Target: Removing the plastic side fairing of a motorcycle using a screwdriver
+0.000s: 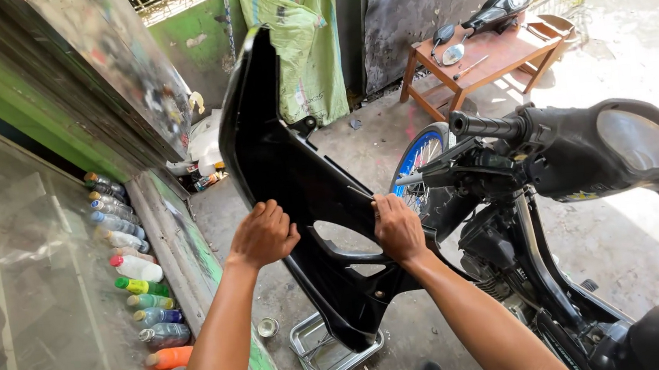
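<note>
I hold a large black plastic motorcycle body panel point(278, 158) up in front of me, tilted, its top end reaching toward the wall. My left hand point(263, 234) grips the panel's left edge near its middle. My right hand point(397, 227) grips the right edge beside an oval cut-out. The stripped motorcycle point(532, 245) stands to my right, with its handlebar grip point(486, 125) and round instrument housing point(636, 140) close to the panel. The blue-rimmed front wheel point(418, 159) shows behind the panel.
A metal tray point(323, 353) lies on the concrete floor under the panel, with a small round tin point(267, 327) beside it. Several plastic bottles point(140, 286) line a glass cabinet on the left. A wooden table point(487, 58) with mirrors and a headlamp cover stands at the back.
</note>
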